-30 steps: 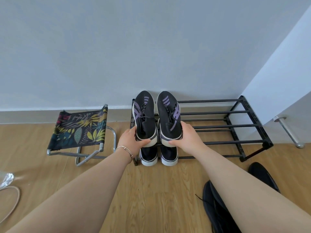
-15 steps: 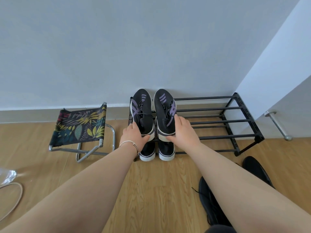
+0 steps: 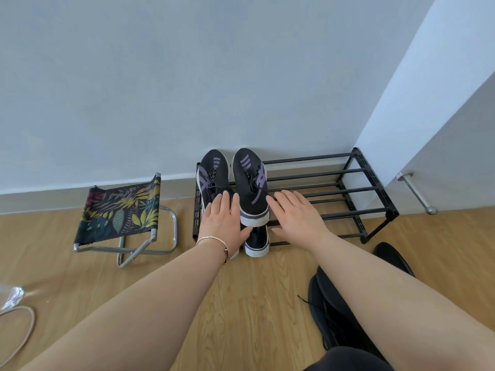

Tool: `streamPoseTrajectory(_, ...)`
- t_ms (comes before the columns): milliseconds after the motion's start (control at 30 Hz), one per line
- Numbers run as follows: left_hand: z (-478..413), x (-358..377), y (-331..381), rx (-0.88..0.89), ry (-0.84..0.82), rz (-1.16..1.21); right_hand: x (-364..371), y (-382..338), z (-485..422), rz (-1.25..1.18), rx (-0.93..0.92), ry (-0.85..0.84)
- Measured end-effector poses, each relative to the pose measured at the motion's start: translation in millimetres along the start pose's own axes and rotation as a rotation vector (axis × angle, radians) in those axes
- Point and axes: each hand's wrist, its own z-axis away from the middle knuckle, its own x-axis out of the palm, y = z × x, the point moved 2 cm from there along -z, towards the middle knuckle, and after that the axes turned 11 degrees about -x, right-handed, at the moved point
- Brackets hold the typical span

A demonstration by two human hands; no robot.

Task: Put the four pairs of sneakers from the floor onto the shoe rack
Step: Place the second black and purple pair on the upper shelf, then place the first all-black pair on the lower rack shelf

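Observation:
A black metal shoe rack (image 3: pixel 316 192) with two tiers stands against the wall. A pair of black sneakers with purple stripes (image 3: pixel 250 183) lies on the left end of its top tier, toes to the wall. Under them a black pair with white soles (image 3: pixel 255 241) sits on the lower tier. My left hand (image 3: pixel 223 220) is spread flat over the heel of the left striped sneaker. My right hand (image 3: pixel 297 216) hovers with fingers apart just right of the right striped sneaker, holding nothing. Black sneakers (image 3: pixel 334 314) lie on the floor under my right forearm.
A folding stool (image 3: pixel 120 212) with a leaf-print seat stands left of the rack. A white door with a metal handle (image 3: pixel 416 192) is at the right. A clear bag and a hoop (image 3: pixel 16 317) lie at the left edge on the wood floor.
Both hands have let go of the striped sneakers, which now rest on the top tier. The fingers have opened and the right hand has moved off to the right.

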Motion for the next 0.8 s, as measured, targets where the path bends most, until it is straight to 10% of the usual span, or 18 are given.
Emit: streamPoseTrajectory(800,62.6,119.5,184.4,0.171,-0.222,-0.022,108.7,53.1,263.0,-0.140,0.568,-0.164)
